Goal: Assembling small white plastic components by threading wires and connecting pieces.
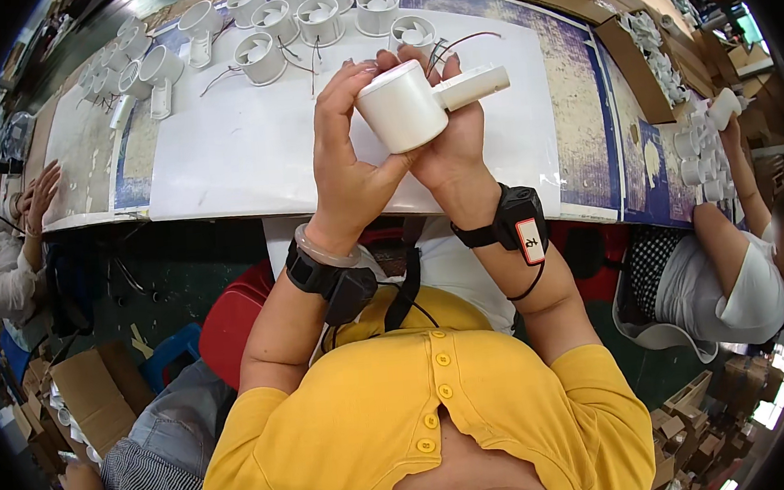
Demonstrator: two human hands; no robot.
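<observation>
Between my two hands is a white handheld fan housing, a round cup with a short flat handle sticking out to the right. My left hand wraps the cup's left side, its thumb along the lower edge. Beneath and behind the cup, my right hand grips it, with some fingers hidden. Thin dark and red wires show just beyond the handle. The housing is held above a white sheet on the table.
Several white round fan units with blades and loose wires stand at the back. More white housings sit at the back left. A cardboard box of white parts is on the right. Co-workers sit at both sides.
</observation>
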